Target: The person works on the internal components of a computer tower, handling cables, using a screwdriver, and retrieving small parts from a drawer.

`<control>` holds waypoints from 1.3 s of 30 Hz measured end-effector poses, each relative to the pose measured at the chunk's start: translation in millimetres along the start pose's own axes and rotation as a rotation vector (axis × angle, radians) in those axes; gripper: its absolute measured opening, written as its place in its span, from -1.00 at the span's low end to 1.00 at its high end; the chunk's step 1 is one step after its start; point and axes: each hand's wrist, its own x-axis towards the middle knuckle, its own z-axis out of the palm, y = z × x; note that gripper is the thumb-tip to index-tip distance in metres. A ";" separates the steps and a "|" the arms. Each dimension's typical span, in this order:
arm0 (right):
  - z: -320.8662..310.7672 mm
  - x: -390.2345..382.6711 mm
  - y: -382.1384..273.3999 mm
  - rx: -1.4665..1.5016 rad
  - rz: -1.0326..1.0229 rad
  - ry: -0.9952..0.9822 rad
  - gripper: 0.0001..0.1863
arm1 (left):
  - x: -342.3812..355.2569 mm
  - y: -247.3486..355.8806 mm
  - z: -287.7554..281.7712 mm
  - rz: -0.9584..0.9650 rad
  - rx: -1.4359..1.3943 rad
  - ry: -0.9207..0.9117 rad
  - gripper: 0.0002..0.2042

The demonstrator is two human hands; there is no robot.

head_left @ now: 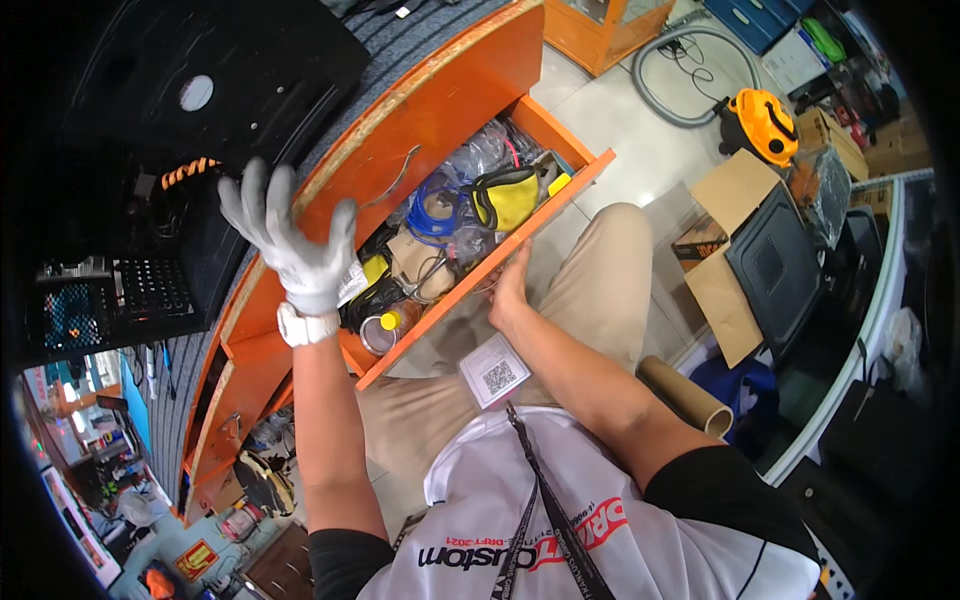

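Observation:
My left hand (295,235), in a grey glove with a white band at the wrist, is raised with fingers spread and holds nothing, above the left part of an open orange drawer (570,185). My bare right hand (510,275) grips the drawer's front from below; some fingertips are hidden. Inside the drawer lie a coiled blue cable (432,212), a yellow-and-black pouch (505,196), a cardboard piece (410,260), plastic bags and a clear container with a yellow cap (390,319).
A curved orange counter (450,75) bears a black case (275,70). On the tiled floor (645,150) at right are a yellow vacuum (762,125) with hose, an open cardboard box (730,325) with a dark panel, and a cardboard tube (685,395). My bent leg (600,290) is beside the drawer.

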 end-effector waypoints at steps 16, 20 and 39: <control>122.4 125.1 -242.3 -2.037 -0.748 0.205 -0.70 | -169.6 140.4 36.9 -0.479 -0.516 -0.665 -0.43; 102.2 170.5 -233.5 -1.987 -0.840 0.319 -0.64 | -164.2 134.3 40.5 -0.402 -0.534 -0.672 -0.35; -34.0 -100.7 -230.4 -0.492 -0.317 -0.439 -0.77 | 2.0 162.3 110.9 -1.227 -1.353 -0.455 -0.64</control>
